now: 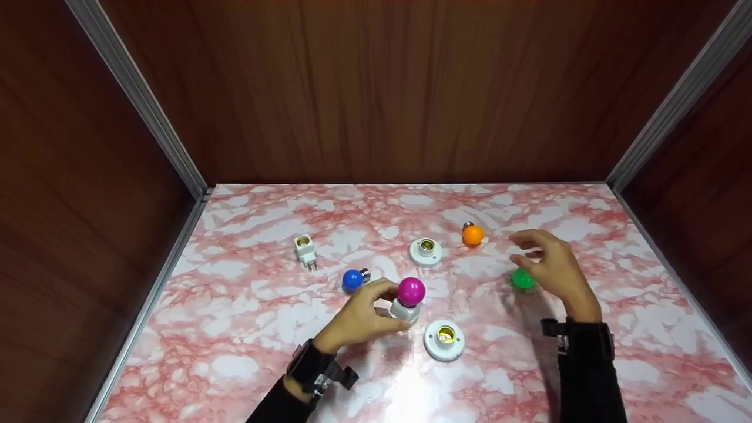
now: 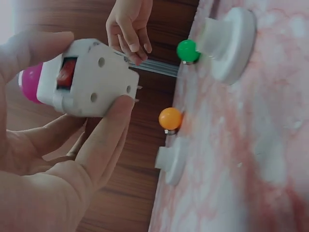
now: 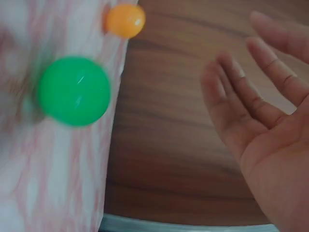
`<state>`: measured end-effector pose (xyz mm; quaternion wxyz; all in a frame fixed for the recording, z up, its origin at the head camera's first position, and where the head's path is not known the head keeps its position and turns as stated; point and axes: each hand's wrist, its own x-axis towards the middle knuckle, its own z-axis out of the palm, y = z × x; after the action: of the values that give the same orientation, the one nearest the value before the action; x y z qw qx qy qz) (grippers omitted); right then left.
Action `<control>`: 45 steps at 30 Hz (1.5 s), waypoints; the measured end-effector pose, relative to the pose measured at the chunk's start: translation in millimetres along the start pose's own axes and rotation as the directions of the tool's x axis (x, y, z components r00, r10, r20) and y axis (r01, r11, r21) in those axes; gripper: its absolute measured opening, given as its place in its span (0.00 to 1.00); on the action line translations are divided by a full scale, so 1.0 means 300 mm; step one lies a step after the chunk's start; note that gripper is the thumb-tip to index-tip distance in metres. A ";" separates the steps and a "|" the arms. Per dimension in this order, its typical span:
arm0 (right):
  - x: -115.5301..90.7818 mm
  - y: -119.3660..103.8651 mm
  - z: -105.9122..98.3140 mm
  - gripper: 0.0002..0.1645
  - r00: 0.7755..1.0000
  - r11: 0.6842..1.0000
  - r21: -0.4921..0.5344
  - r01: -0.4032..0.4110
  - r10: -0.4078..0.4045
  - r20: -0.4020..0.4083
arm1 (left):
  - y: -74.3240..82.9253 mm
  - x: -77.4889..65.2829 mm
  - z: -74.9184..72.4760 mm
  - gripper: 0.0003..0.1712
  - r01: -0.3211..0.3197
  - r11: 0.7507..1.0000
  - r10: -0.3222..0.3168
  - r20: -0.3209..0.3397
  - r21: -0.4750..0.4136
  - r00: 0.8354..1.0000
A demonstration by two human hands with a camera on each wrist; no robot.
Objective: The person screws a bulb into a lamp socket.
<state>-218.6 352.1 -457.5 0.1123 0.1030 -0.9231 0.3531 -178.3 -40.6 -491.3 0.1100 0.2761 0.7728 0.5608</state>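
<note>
Gripping, with the left hand (image 1: 358, 317), a white holder (image 2: 104, 72), with fingers and thumb clamped on its body. Carrying a pink bulb (image 1: 412, 291) seated in the holder's mouth, below the centre of the head view and clear of the table (image 1: 235, 367). Showing, in the left wrist view, a red switch (image 2: 67, 72) toward nine o'clock and metal pins (image 2: 138, 87) at three. Reading outward from the holder in the head view, with twelve at the back wall (image 1: 405, 88): see the near base (image 1: 445, 339) close by at four, with its mouth up; the blue bulb (image 1: 352, 280) near the gripping fingers at ten, with its cap toward two; the far base (image 1: 425, 254) at about one, also mouth up; the orange bulb (image 1: 472, 235) beyond, between one and two; the plug adapter (image 1: 305, 249) farther out at ten, with its prongs toward five; and the green bulb (image 1: 522, 279) well apart, between two and three. Find the right hand (image 1: 551, 264) just beside the green bulb, toward two o'clock of it, with fingers loosely bent and apart from the thumb. Note dark sleeves (image 1: 590, 388) toward four and eight.
</note>
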 end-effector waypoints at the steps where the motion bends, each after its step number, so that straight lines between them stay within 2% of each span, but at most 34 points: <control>1: 0.000 0.013 -0.002 0.21 1.000 1.000 -0.025 -0.014 0.014 0.002 | -0.008 0.003 0.006 0.30 0.013 1.000 -0.013 0.003 -0.012 1.000; 4: 0.000 0.046 -0.001 0.22 0.998 0.995 -0.087 -0.050 0.052 0.020 | -0.035 0.009 0.023 0.29 0.059 0.998 -0.059 0.001 -0.031 0.998; 9: 0.003 0.083 0.017 0.23 0.990 0.989 -0.111 -0.101 0.111 0.090 | -0.086 0.016 0.045 0.26 0.116 0.992 -0.114 -0.034 0.041 0.993; 12: 0.007 0.092 0.024 0.24 0.983 0.986 -0.118 -0.114 0.129 0.130 | -0.103 0.019 0.055 0.26 0.111 0.986 -0.105 -0.057 0.126 0.993; 16: 0.017 0.094 0.027 0.25 0.970 0.982 -0.130 -0.136 0.159 0.183 | -0.112 0.023 0.071 0.28 0.083 0.965 -0.067 -0.071 0.248 0.995; 21: 0.023 0.100 0.031 0.28 0.961 0.977 -0.153 -0.151 0.182 0.208 | -0.118 0.020 0.094 0.28 0.051 0.944 -0.033 -0.061 0.326 0.998; 26: 0.015 0.111 0.032 0.28 0.957 0.971 -0.167 -0.169 0.203 0.210 | -0.119 0.018 0.104 0.29 0.060 0.938 -0.044 -0.055 0.341 0.998; 34: 0.016 0.106 0.026 0.32 0.914 0.944 -0.189 -0.269 0.312 0.259 | -0.111 0.017 0.108 0.30 0.078 0.932 -0.068 -0.039 0.355 0.997; 45: 0.010 0.110 0.021 0.34 0.893 0.934 -0.191 -0.301 0.347 0.286 | -0.108 0.016 0.119 0.31 0.085 0.927 -0.070 -0.055 0.367 0.996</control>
<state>-231.2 371.4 -482.0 -0.0899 -0.0058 -0.9559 0.2796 -175.1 -16.2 -533.1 0.0626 0.2498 0.8766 0.4065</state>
